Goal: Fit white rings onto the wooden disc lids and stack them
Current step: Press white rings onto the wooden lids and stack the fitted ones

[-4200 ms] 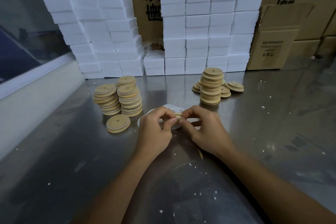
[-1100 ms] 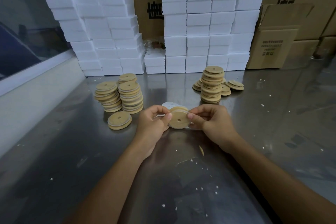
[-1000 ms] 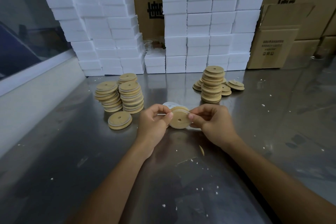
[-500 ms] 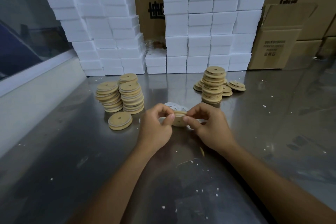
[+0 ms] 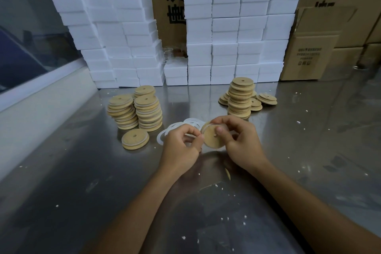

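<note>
My right hand (image 5: 241,142) pinches a wooden disc lid (image 5: 211,137), tilted with its flat face toward me, thumb near its centre hole. My left hand (image 5: 181,144) has its fingers curled at the lid's left edge, thumb and forefinger touching the rim. Loose white rings (image 5: 181,128) lie on the steel table (image 5: 82,171) just behind my hands. Left of them stand stacks of ringed lids (image 5: 149,112), with a single ringed lid (image 5: 135,139) lying in front. A tall stack of plain lids (image 5: 240,97) stands to the right.
White foam blocks (image 5: 226,27) are piled along the back, with cardboard boxes (image 5: 309,55) at the right. A few loose lids (image 5: 267,99) lie beside the plain stack. White crumbs are scattered over the table. A pale ledge (image 5: 31,109) runs along the left.
The lid has turned from nearly edge-on half a second ago to face me, and my right thumb now lies across its face. Both hands stay at the same spot.
</note>
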`<action>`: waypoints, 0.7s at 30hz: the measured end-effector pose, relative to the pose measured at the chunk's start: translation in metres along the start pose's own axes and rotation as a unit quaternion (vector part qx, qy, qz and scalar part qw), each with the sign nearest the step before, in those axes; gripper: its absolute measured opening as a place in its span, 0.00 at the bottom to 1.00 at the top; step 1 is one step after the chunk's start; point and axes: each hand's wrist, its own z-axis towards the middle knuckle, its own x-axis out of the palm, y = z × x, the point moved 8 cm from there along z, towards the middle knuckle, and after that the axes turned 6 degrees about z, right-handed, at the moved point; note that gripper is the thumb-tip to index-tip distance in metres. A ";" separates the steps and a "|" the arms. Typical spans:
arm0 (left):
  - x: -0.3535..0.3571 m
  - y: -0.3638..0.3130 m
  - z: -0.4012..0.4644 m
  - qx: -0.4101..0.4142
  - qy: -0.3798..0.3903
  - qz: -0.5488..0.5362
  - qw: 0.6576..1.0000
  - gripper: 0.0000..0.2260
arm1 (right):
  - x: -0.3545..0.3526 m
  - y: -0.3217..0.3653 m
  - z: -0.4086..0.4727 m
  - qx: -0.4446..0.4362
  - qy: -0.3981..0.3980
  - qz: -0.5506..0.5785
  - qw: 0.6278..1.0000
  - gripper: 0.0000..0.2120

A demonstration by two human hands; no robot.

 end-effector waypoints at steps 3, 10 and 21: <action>-0.001 -0.003 -0.001 0.014 0.000 0.031 0.999 0.09 | 0.003 0.001 0.000 -0.002 0.017 -0.011 1.000 0.12; -0.008 0.011 0.003 -0.108 -0.001 -0.111 0.988 0.10 | 0.003 -0.006 0.001 0.036 -0.005 0.041 0.998 0.10; -0.041 0.038 -0.014 -0.269 -0.314 -0.369 0.833 0.10 | -0.005 -0.023 0.002 0.101 -0.056 0.012 0.993 0.03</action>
